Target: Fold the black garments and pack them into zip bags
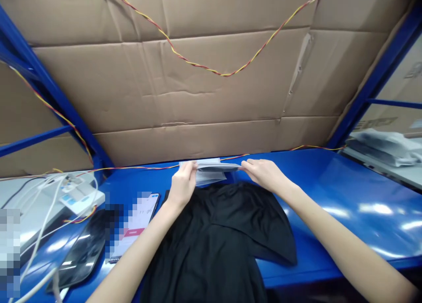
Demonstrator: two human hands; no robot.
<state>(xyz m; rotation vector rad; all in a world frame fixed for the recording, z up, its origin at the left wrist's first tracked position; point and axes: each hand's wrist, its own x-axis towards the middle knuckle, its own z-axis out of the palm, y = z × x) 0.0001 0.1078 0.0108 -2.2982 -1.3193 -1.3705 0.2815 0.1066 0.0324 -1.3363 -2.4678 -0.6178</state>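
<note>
A black garment (224, 232) lies spread on the blue shelf, its top edge just below my hands. Above that edge, a whitish translucent plastic bag (211, 175) is stretched between both hands. My left hand (183, 182) pinches the bag's left end between thumb and fingers. At the other end, my right hand (263, 173) grips a corner with closed fingers. The bag looks layered or folded, and its lower part hangs down towards the cloth. Whether anything is inside it I cannot tell.
A phone (150, 208) and a dark glossy device (84, 250) lie left of the garment. White cables (42, 232) tangle at far left. Plastic-wrapped packs (385, 147) are stacked at right. Behind stands a cardboard wall (204, 96) with a red-yellow wire (226, 75), between blue posts.
</note>
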